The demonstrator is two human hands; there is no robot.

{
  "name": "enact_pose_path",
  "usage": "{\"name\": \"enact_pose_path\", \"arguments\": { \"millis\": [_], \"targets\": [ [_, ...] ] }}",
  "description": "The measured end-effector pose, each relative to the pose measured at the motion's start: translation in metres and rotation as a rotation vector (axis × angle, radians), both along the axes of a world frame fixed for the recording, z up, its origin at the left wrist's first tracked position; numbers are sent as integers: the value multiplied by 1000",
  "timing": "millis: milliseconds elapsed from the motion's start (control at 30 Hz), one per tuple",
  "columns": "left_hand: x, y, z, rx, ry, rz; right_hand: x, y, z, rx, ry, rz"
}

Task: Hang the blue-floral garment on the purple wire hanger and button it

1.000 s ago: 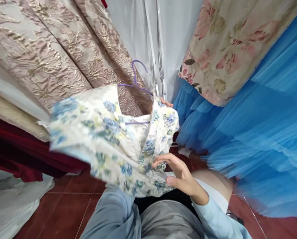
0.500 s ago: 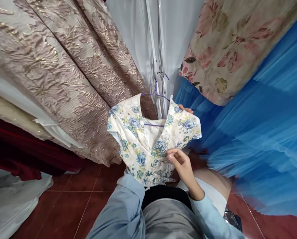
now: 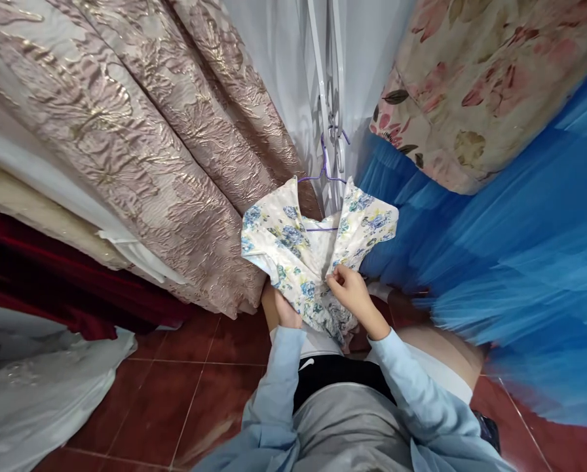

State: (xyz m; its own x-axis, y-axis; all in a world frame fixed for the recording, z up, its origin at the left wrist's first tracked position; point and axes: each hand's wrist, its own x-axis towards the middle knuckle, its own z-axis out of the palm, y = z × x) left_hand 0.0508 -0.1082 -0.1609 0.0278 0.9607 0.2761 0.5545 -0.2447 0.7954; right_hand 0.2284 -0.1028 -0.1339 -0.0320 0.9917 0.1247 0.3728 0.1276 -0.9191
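A white top with blue flowers (image 3: 286, 233) hangs by its shoulders on a thin purple hanger (image 3: 324, 172), its V-shaped neckline facing me. At the middle of its front, my right hand (image 3: 351, 290) pinches the fabric just below the neckline between thumb and fingers. Lower down, my left hand (image 3: 286, 311) grips the top's left side edge, with its fingers partly hidden behind the cloth. Below my hands the fabric is gathered and crumpled.
White metal rack bars (image 3: 339, 59) rise behind the hanger. Pink-gold brocade garments (image 3: 175, 131) hang at left, with dark red cloth (image 3: 67, 275) beyond. On the right are a floral fabric (image 3: 475, 98) and blue tulle (image 3: 510, 275). Red tiles (image 3: 225, 387) cover the floor.
My left hand has come from behind the top, where its fingertips showed at the right shoulder, down to the lower left side. My right hand still pinches the front.
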Motion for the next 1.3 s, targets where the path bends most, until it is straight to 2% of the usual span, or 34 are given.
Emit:
{"name": "enact_pose_path", "arguments": {
  "millis": [67, 100, 133, 167, 233, 300, 433, 567, 700, 833, 933, 1100, 1200, 1300],
  "targets": [
    [2, -12, -6, 285, -360, 373, 4, -7, -11, 0, 78, -46],
    [4, -17, -6, 415, -457, 471, 6, -12, -14, -7, 114, -61],
    [8, -21, -4, 490, -454, 460, 9, -16, -16, -17, 145, -66],
    [12, -25, -1, 499, -351, 351, 12, -20, -16, -27, 169, -65],
    [25, -27, 4, 404, -127, 103, 18, -26, -13, -42, 194, -62],
    [40, -26, 6, 305, -47, -6, 25, -31, -8, -49, 196, -56],
    [66, -22, 1, 239, -66, -39, 36, -38, 1, -44, 192, -71],
    [76, -23, -1, 196, -62, -81, 41, -42, 4, -40, 247, -83],
    [77, -25, 3, 24, -111, -94, 48, -43, 1, -42, 267, -47],
    [74, -31, 6, -174, -199, -143, 57, -44, -12, 0, 130, 71],
    [75, -37, 10, -273, -350, -136, 53, -46, -27, 31, 43, 92],
    [81, -33, 31, -422, -614, -108, 34, -49, -49, 97, 90, 65],
    [86, -25, 43, -451, -626, -161, 31, -48, -55, 119, 108, 40],
    [93, -25, 43, -474, -603, -208, 34, -46, -55, 98, 124, -84]
  ]
}}
